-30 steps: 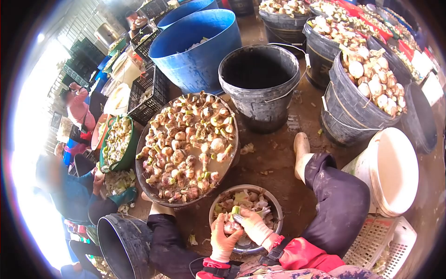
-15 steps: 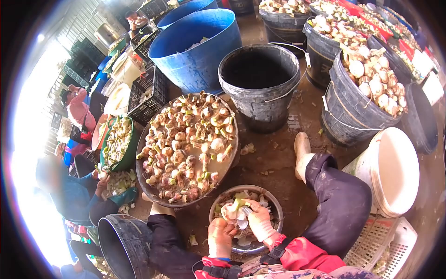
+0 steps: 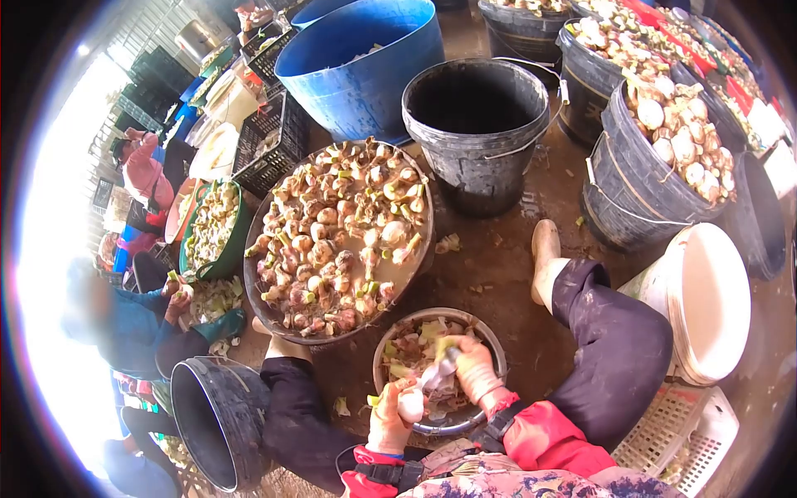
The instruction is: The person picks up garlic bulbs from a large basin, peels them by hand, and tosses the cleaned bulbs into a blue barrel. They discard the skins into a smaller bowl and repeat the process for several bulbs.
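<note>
My left hand [image 3: 388, 423] is wrapped round a white garlic bulb [image 3: 411, 404] with a short green stem, low over the near left rim of the metal bowl [image 3: 496, 349]. My right hand [image 3: 475, 371] is closed on a small knife [image 3: 440, 370], its pale blade angled toward the bulb; something greenish shows at its fingers. Under both hands the bowl holds peelings and leaf scraps [image 3: 407, 342]. Beyond it to the left stands a wide round tub [image 3: 344, 336] of unpeeled garlic bulbs [image 3: 324, 249] in murky water.
A black bucket [image 3: 477, 133] and blue tub [image 3: 361, 75] stand ahead. Garlic fills the buckets [image 3: 635, 178] at right. A white bucket [image 3: 656, 290] and a basket [image 3: 656, 436] lie right, a tipped black bucket [image 3: 220, 423] left. Co-workers [image 3: 137, 332] sit at left.
My left hand has shifted left and down with the bulb, away from my right hand. My right hand has risen slightly. The view has tilted a little.
</note>
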